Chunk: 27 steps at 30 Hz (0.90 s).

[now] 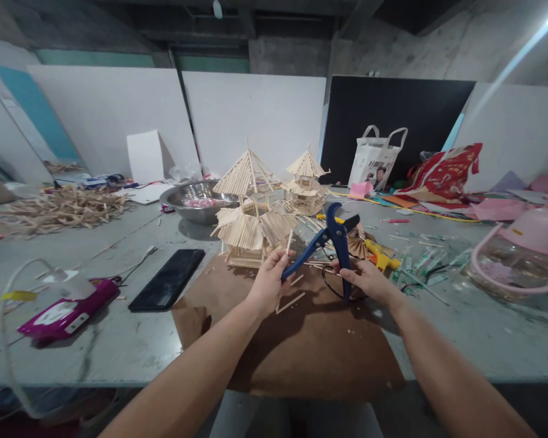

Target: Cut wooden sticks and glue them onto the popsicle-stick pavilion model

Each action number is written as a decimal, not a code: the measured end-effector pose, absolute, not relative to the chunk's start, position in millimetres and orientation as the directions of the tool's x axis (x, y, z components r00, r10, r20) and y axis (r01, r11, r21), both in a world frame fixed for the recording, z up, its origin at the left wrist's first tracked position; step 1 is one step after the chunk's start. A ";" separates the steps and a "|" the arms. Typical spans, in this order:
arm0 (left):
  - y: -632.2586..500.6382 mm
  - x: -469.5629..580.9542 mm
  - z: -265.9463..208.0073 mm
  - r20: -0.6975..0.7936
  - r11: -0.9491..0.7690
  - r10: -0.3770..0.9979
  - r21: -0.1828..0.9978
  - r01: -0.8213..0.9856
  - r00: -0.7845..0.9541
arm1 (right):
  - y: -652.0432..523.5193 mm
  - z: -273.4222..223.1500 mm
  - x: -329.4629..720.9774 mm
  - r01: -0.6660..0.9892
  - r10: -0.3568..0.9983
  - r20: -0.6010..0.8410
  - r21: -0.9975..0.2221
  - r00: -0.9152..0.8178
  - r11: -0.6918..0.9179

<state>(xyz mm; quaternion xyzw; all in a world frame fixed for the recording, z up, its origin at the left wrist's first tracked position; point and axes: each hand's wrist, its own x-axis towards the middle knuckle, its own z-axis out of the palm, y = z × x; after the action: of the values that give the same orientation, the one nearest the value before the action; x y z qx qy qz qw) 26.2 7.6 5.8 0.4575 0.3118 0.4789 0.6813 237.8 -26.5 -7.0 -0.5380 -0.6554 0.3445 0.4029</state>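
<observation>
My left hand is closed, pinching a thin wooden stick that points upward. Its fingers also meet the tip of one handle of a blue pipe cutter. The cutter stands with its handles spread and its hooked jaw upward; my right hand is closed around the other handle. Just behind my left hand is a pavilion model built of wooden sticks, its upper roof partly covered. Below the hands, a short cut stick lies on a brown board.
Left are a phone, a magenta power strip and a stick pile. Behind stand a metal bowl and a second pavilion model. Right are a yellow glue gun, clear plastic scraps and a pink-lidded container.
</observation>
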 end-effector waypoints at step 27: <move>-4.7 40.7 -2.5 0.089 -0.018 0.934 0.979 -0.204 0.345 | -35.8 -20.6 205.7 -0.100 0.940 0.106 -0.992 -0.325 0.077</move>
<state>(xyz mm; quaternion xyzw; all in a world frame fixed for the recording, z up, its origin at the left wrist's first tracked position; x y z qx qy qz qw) 40.7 -4.7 -2.5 0.5427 0.3363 0.4631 0.6148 205.7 -35.8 -20.6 -0.3635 -0.5773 0.5739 0.4530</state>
